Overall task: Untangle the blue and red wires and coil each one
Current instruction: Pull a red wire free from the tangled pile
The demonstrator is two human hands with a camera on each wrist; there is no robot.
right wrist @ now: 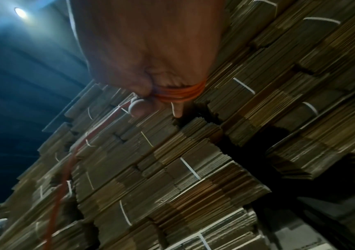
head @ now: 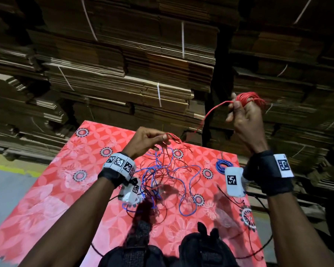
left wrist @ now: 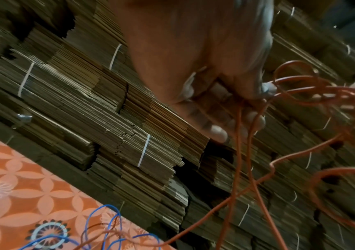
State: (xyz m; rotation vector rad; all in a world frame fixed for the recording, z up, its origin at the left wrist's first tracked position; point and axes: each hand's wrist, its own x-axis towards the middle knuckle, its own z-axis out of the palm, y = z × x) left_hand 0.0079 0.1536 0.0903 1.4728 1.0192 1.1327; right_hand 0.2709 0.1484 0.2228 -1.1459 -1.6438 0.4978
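Note:
My right hand (head: pixel 243 110) is raised at the upper right and grips a coil of red wire (head: pixel 249 99) wound round its fingers; in the right wrist view the red wraps (right wrist: pixel 180 93) cross the fingers. One red strand (head: pixel 206 116) runs down and left to my left hand (head: pixel 152 140), which pinches loose red loops (left wrist: pixel 296 88) above the table. Below the hands a tangle of blue and red wire (head: pixel 162 182) lies spread on the cloth. A small blue coil (head: pixel 221 165) lies at the right of the table.
The table carries a red floral cloth (head: pixel 56 189). Stacks of flattened cardboard (head: pixel 123 64) tied with white straps rise close behind it. Thin black cables (head: pixel 231 199) trail from the wrist cameras across the cloth. A dark shoe (head: pixel 201 247) shows at the bottom edge.

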